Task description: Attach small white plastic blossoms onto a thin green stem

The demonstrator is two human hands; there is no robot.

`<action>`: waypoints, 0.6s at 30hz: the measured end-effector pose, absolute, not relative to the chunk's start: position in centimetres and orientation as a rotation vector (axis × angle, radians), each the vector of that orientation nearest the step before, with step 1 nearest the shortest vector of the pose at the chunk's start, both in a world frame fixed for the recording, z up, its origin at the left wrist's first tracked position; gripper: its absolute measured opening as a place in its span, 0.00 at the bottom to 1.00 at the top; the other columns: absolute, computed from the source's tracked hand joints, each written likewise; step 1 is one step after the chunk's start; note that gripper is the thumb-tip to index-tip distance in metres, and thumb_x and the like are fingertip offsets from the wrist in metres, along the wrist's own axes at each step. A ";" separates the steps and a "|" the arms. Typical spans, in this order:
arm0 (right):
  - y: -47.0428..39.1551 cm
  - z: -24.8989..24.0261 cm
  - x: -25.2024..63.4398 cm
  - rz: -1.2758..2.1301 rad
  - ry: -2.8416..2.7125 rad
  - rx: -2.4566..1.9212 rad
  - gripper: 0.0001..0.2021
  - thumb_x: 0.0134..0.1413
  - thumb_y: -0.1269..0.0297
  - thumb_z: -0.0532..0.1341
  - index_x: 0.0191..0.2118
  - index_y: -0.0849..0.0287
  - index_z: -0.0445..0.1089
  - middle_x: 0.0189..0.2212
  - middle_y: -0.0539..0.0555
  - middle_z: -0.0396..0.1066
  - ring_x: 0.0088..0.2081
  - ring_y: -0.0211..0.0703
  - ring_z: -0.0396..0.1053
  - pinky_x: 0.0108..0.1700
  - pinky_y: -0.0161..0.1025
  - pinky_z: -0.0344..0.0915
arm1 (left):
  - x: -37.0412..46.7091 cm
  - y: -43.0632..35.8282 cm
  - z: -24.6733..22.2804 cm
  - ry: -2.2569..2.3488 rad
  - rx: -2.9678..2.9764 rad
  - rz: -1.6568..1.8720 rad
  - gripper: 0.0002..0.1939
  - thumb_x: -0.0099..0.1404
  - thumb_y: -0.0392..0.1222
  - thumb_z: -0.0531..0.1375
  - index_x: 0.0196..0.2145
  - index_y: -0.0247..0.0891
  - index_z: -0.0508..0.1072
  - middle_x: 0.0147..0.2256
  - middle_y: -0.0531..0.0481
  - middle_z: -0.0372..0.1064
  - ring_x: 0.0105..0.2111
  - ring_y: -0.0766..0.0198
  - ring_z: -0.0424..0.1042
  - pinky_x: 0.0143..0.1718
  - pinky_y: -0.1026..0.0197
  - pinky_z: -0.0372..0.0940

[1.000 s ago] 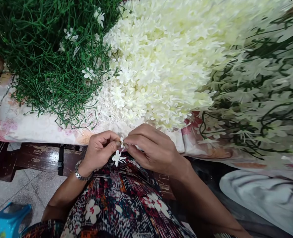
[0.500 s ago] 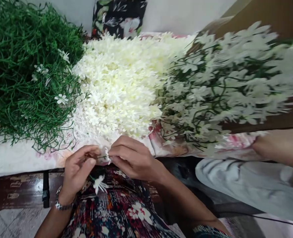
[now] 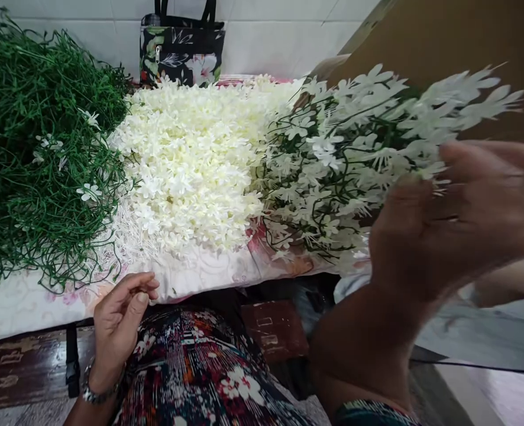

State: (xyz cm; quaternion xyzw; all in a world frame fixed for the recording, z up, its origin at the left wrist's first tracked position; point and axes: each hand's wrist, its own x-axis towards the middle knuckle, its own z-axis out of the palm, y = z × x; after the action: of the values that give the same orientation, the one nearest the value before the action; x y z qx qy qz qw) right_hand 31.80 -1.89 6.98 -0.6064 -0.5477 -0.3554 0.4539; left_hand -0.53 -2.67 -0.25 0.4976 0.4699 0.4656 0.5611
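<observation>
Flower sprigs, finished and stacked on the desk's right, lie just beyond my right hand, fingers blurred, so I cannot tell their grasp. My left hand rests loosely curled, holding nothing, by loose blossoms and green stems.

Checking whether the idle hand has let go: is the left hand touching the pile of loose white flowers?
Apart. The head view shows bare cloth between the left hand and the white flower pile.
</observation>
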 end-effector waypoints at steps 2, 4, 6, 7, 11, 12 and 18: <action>-1.4 6.2 30.8 -1.023 -1.361 -1.440 0.09 0.42 0.73 0.59 0.34 0.63 0.72 0.33 0.58 0.71 0.38 0.48 0.68 0.37 0.45 0.59 | -0.5 -2.6 -0.3 1.122 1.183 1.087 0.11 0.56 0.39 0.56 0.39 0.36 0.70 0.32 0.47 0.69 0.30 0.64 0.67 0.32 0.62 0.65; -1.2 5.6 29.8 -1.033 -1.375 -1.375 0.09 0.42 0.76 0.59 0.32 0.61 0.72 0.30 0.57 0.72 0.35 0.46 0.69 0.35 0.43 0.61 | -0.5 -2.5 -0.3 1.129 1.191 1.081 0.10 0.56 0.38 0.56 0.38 0.36 0.71 0.32 0.47 0.68 0.30 0.65 0.67 0.31 0.64 0.65; -1.1 5.0 28.7 -0.968 -1.379 -1.321 0.11 0.42 0.77 0.59 0.33 0.58 0.72 0.29 0.56 0.73 0.34 0.44 0.69 0.34 0.43 0.63 | -0.4 -2.5 -0.4 1.149 1.210 1.094 0.10 0.56 0.38 0.56 0.36 0.36 0.71 0.31 0.48 0.69 0.28 0.66 0.67 0.30 0.65 0.65; -1.1 4.6 28.2 -0.931 -1.392 -1.308 0.12 0.41 0.78 0.59 0.33 0.57 0.72 0.29 0.56 0.72 0.33 0.44 0.69 0.34 0.43 0.63 | -0.4 -2.6 -0.4 1.167 1.223 1.100 0.09 0.56 0.39 0.56 0.36 0.36 0.72 0.30 0.48 0.69 0.28 0.67 0.67 0.29 0.65 0.65; -1.2 3.7 26.6 -0.804 -1.585 -1.350 0.13 0.41 0.78 0.60 0.35 0.59 0.71 0.29 0.58 0.72 0.32 0.44 0.68 0.35 0.42 0.62 | -0.7 -2.6 -0.4 1.226 1.278 1.099 0.09 0.57 0.38 0.56 0.36 0.37 0.72 0.30 0.50 0.69 0.26 0.68 0.67 0.29 0.66 0.65; -1.1 3.6 26.4 -0.784 -1.638 -1.371 0.12 0.41 0.77 0.59 0.35 0.59 0.70 0.29 0.58 0.71 0.32 0.44 0.67 0.36 0.42 0.62 | -0.9 -2.6 -0.4 1.231 1.284 1.098 0.09 0.57 0.37 0.55 0.36 0.37 0.71 0.30 0.50 0.68 0.27 0.69 0.67 0.28 0.67 0.65; 1.8 5.0 26.9 -0.899 -1.740 -1.635 0.06 0.49 0.69 0.54 0.32 0.60 0.69 0.28 0.57 0.70 0.34 0.43 0.63 0.37 0.42 0.57 | -1.5 -2.6 -0.7 1.220 1.301 1.146 0.08 0.58 0.35 0.55 0.36 0.37 0.71 0.30 0.49 0.68 0.26 0.69 0.67 0.27 0.67 0.64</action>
State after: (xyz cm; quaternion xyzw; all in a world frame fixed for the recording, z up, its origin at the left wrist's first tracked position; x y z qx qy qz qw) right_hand 26.89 1.79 5.04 -0.6131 -0.6525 -0.3373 0.2909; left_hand -1.48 -2.63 -0.75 0.5353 0.5019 0.4717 0.4890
